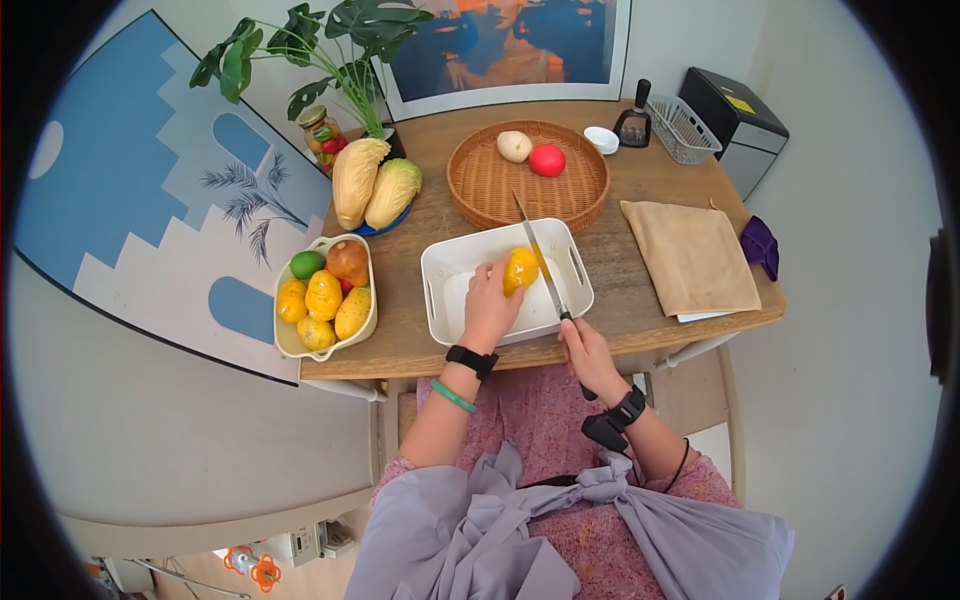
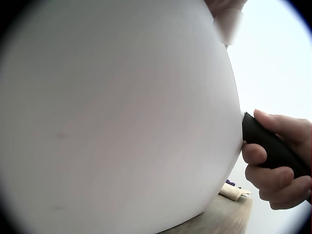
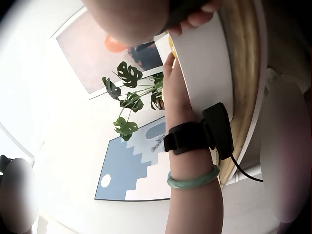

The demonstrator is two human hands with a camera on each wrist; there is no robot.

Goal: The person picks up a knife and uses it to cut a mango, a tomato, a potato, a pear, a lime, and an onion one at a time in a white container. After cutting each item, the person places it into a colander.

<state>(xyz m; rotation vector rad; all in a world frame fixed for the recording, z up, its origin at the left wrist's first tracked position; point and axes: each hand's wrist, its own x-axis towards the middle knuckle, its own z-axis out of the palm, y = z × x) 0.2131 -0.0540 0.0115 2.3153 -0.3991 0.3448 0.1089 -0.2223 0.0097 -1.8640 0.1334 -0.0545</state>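
Yellow fruit partly hidden by left fingers, knife handle partly by right fingers.

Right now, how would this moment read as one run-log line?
Left hand: holds yellow fruit over white tub | right hand: grips knife by handle, blade beside fruit | wicker tray: beyond tub

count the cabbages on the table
2: a yellowish cabbage and a greener cabbage just to its right, side by side at the left of the table. No others show.
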